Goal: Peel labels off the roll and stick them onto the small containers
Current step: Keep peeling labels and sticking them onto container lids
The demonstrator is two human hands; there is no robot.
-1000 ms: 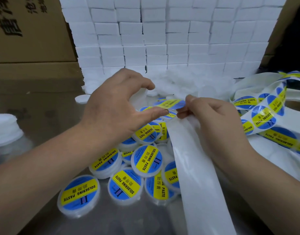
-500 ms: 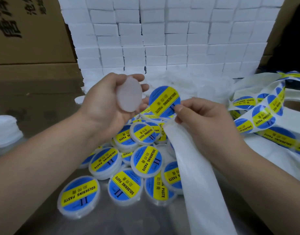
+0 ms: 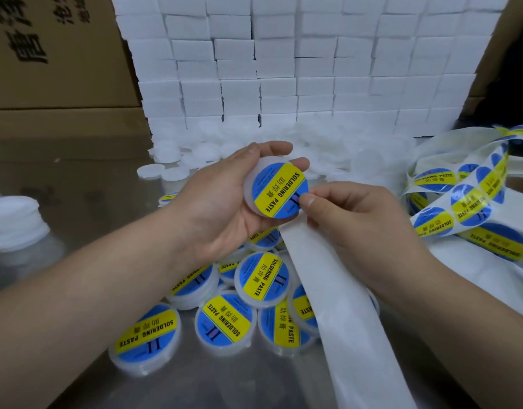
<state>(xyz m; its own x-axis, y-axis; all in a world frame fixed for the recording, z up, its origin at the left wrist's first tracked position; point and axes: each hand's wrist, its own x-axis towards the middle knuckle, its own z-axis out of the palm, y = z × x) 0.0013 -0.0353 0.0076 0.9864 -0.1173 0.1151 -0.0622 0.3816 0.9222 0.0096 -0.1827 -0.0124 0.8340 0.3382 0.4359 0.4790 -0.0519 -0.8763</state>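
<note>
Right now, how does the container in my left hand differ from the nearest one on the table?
The held container sits tilted in the left hand; the nearest container lies flat on the table. The right hand touches the held container's label; the nearest container is untouched. Both bear matching labels.

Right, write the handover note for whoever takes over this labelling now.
Left hand holds a white container.
Right hand pinches the edge of the label lying on its lid; the bare backing strip trails from under that hand.
Done: labelled containers piled below the hands.
Left: press this label down, then label the plain containers at the back from the label roll at right.
</note>
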